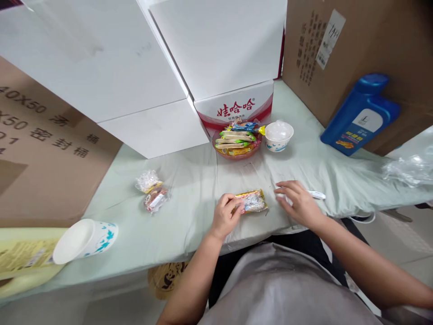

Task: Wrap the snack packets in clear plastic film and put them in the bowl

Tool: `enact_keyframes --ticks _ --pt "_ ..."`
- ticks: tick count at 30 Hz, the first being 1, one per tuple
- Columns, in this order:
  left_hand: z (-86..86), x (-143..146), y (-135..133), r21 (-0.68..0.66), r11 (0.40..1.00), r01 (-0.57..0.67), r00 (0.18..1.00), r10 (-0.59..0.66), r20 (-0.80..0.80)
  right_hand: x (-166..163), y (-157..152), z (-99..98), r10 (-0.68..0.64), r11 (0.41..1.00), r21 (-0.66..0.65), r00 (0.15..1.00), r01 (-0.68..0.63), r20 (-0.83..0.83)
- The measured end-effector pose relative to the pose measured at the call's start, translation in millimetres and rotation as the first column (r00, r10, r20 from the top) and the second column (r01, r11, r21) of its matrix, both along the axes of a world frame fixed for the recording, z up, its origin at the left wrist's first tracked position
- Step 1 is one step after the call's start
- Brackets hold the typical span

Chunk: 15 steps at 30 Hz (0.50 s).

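Observation:
My left hand [227,215] is closed on the near-left end of a snack packet [254,201], thumb and fingers pinching its wrapper. The packet is yellow and red with a shiny clear top side, and it lies on the cloth-covered table. To its right, my right hand [299,204] hovers low with fingers apart and nothing visible in them. Just behind that hand lies a slim white object [317,194], partly hidden by it; its kind is unclear.
Beyond the hands stand a pink bowl [233,155] of wrapped snacks and a paper cup [278,143] stuffed with clear plastic. Two small wrapped packs [156,198] lie left. Another paper cup [101,237] lies tipped near the front edge. A blue bottle [361,117] and boxes [233,108] line the back.

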<state>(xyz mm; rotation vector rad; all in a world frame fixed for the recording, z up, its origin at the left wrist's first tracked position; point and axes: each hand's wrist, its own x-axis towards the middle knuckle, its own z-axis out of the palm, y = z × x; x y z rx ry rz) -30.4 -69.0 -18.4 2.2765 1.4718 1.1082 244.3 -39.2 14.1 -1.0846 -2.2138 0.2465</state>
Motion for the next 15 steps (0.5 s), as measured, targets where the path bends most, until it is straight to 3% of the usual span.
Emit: enact_keyframes --ticks 3,8,12,15 --pt "2.2 -1 -2 -0.034 0.999 0.005 0.998 -0.003 0.06 -45 -6 0.9 0.211 0.969 -0.123 0.977 -0.214 -0.039" --pt "0.6 -2 -6 -0.053 0.998 -0.042 0.986 0.05 0.16 -80 -2 -12.8 0.177 0.936 -0.324 0.978 -0.134 0.106" --pt "-6.2 -6 -5 -0.17 0.958 -0.23 0.857 0.282 0.432 -69 4 -17.3 0.148 0.925 -0.323 0.973 -0.199 -0.176" --pt "-11.4 -10 -2 -0.254 0.932 -0.259 0.718 0.361 0.596 -52 9 -16.8 0.064 0.942 -0.281 0.92 -0.183 -0.386"
